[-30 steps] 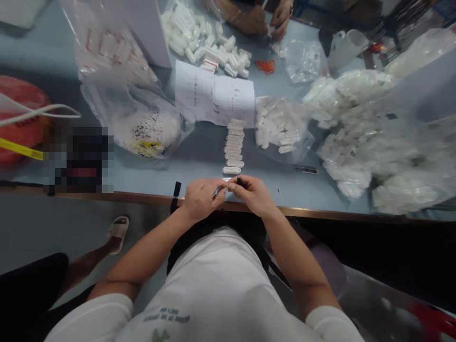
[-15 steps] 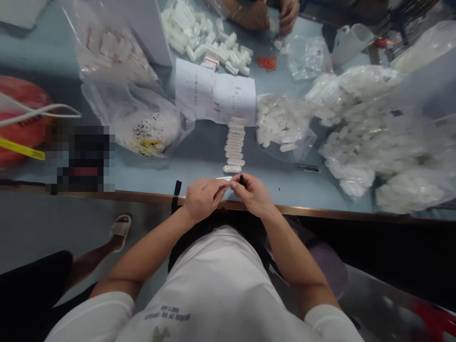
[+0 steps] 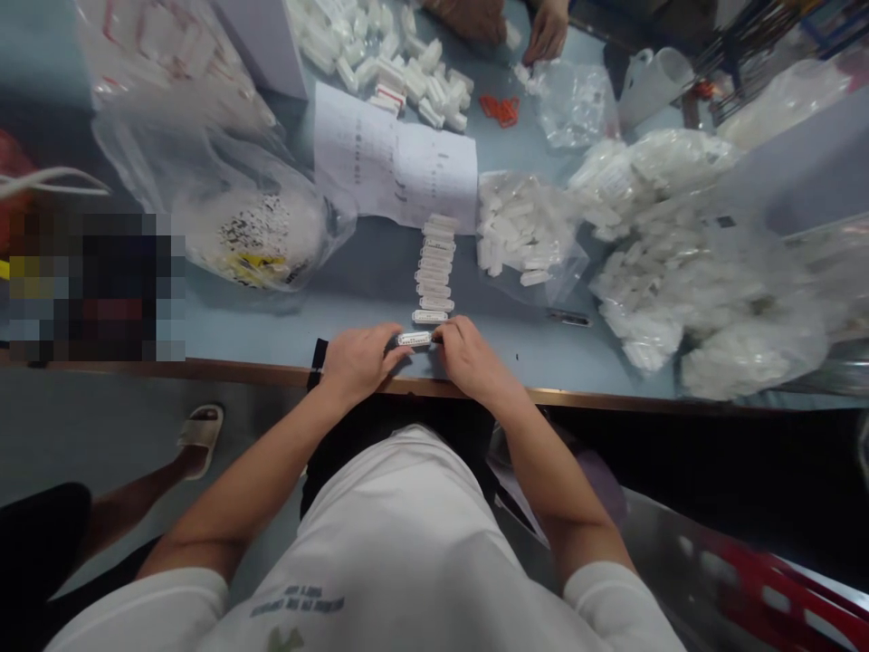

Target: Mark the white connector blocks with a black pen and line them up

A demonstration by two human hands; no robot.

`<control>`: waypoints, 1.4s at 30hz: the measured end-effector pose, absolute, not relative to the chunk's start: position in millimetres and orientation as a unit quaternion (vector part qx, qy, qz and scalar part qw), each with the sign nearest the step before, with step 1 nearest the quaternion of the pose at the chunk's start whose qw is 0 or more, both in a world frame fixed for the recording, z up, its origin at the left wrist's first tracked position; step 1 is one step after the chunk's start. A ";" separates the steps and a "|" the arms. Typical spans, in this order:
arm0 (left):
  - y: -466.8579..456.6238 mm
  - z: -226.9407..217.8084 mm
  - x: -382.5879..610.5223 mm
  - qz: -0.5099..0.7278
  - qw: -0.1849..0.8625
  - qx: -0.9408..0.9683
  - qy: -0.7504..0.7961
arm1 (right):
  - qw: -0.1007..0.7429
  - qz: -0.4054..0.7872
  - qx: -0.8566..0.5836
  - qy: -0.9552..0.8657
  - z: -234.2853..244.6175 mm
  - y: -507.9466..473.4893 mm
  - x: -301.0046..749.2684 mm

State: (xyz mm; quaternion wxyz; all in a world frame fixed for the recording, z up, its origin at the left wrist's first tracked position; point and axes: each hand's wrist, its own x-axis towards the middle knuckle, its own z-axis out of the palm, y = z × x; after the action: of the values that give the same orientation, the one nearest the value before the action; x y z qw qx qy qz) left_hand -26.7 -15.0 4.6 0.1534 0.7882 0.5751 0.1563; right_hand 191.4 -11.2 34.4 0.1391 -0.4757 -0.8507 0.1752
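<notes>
Both hands have dropped lower and closer together since a moment ago, and the paper-thin strip and dark bit they were working on no longer stand clear. The left hand [image 3: 359,362] and right hand [image 3: 472,358] now lie curled and nearly meet over the table's near edge. Between them, a white tag [image 3: 414,339] lies crosswise, its ends pinched by the fingertips of both hands. Whether anything dark remains at its right end is too small to tell.

Just ahead of the hands, a row of white tags [image 3: 432,272] runs straight away from them on the blue-grey table [image 3: 367,303], its nearest tag almost touching the held one. Past the row's far end lies a printed sheet [image 3: 394,154], with loose white pieces [image 3: 386,68] beyond it. Right of the row, and well clear of the right hand, sits a clear bag of white pieces [image 3: 522,231], with larger stuffed bags [image 3: 699,272] farther right. Left of the row, beyond the left hand, slumps a clear bag [image 3: 262,222] with a speckled label. Far ahead, a co-worker's hand [image 3: 547,27] reaches among the pieces, near a small bunch of orange clips [image 3: 500,110].
</notes>
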 end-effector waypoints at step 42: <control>-15.6 0.1 -27.9 0.162 0.193 0.808 0.533 | 0.082 0.004 -0.372 -0.925 26.7 -23.5 193.7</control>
State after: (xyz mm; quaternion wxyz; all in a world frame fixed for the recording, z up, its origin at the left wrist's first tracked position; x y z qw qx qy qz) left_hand -27.9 -15.6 0.1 0.1935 0.8078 0.5327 0.1620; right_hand 193.7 -23.5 26.7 0.0820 -0.3721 -0.9245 0.0043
